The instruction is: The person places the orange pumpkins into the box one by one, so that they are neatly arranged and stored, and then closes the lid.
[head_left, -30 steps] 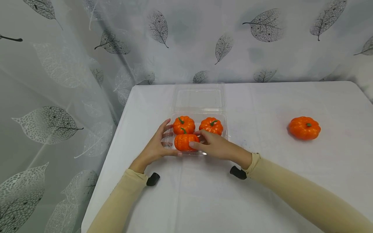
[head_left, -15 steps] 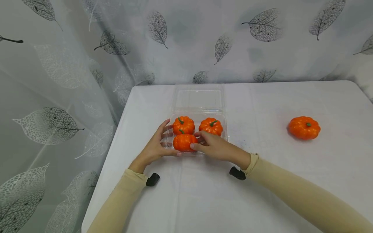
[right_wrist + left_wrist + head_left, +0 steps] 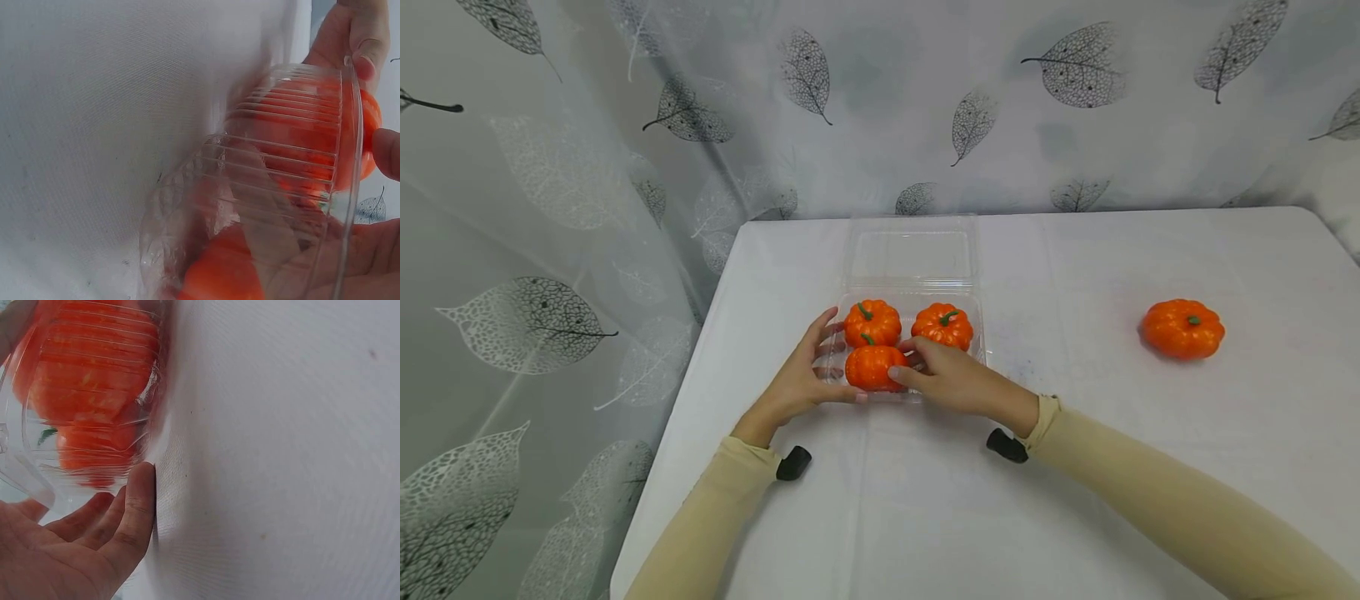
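A clear hinged plastic container (image 3: pixel 912 293) stands open with its lid folded back, holding three orange toy pumpkins. My left hand (image 3: pixel 796 385) spans its left side, thumb at the front corner and fingers along the wall. Inside, my right hand (image 3: pixel 955 379) grips the front pumpkin (image 3: pixel 871 369), its thumb on the near face and fingers reaching down behind. That pumpkin lies tipped, its green stem toward the back. Behind it sit the left pumpkin (image 3: pixel 874 321) and the right pumpkin (image 3: pixel 944 323), the latter partly covered by the right hand.
Another orange pumpkin (image 3: pixel 1183 331) lies on the white tablecloth (image 3: pixel 1112 400) far to the right. Behind and left of the table hangs a grey leaf-print curtain (image 3: pixel 880 100). The table's left edge runs near the left forearm.
The front pumpkin has shifted slightly left with the right hand, and its stem has tipped a little left. The left hand stays at the container's side.
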`<state>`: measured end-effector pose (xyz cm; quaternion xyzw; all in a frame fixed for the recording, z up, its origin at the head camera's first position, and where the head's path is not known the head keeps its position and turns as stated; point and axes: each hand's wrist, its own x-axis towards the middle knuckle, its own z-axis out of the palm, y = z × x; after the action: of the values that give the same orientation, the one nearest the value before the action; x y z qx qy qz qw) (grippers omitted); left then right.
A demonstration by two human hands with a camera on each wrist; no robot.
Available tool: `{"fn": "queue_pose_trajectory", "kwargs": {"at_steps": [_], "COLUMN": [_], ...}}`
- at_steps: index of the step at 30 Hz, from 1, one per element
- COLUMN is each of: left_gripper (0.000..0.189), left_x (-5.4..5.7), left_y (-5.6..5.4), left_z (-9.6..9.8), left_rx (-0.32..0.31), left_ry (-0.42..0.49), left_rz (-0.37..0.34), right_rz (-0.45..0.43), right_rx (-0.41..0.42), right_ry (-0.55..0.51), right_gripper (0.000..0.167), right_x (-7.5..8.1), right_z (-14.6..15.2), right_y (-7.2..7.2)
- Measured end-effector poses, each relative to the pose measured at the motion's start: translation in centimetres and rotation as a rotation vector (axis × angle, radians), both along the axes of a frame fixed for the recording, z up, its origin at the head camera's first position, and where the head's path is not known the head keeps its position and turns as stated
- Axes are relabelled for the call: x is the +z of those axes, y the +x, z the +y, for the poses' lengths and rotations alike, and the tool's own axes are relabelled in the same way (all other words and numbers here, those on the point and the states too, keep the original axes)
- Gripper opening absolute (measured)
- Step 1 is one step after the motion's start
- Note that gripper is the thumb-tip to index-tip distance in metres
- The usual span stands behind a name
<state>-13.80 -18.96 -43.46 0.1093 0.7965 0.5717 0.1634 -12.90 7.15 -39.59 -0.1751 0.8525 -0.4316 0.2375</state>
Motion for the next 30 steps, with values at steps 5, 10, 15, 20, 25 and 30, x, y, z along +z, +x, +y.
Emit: {"fn": "queue_pose_trajectory", "kwargs": {"at_steps": [5,10,15,20,25,30], "left_gripper": [0.122,0.122,0.122,0.122,0.124,0.125], "left_x": [-0.1,-0.1,0.1,-0.1,0.0,0.1], "left_y": [0.0,0.0,-0.1,-0.2,-0.2,-0.2], "left_z": [0.0,-0.1,-0.2,-0.3,-0.3,-0.3], "left_rx": [-0.002,-0.007,-0.016,-0.017,-0.013,-0.014], "left_ry": [0.010,0.017,0.017,0.021,0.016,0.017], "left_rz": [0.000,-0.005,-0.008,-0.009,-0.010,-0.014], "right_rz": [0.011,0.046,0.128,0.220,0.404,0.603], "right_rx": [0.008,0.020,0.025,-0.013,-0.065,-0.203], "right_ry": [-0.009,-0.020,-0.041,-0.100,-0.182,-0.160], "right_gripper": [0.060,0.070,0.076,0.070,0.065,0.074], "right_x": [-0.2,0.0,0.7,1.6,2.0,2.3], "right_z": [0.1,0.6,1.6,3.3,6.0,9.2], "right_y": [0.0,0.6,1.7,2.4,2.3,1.8]}}
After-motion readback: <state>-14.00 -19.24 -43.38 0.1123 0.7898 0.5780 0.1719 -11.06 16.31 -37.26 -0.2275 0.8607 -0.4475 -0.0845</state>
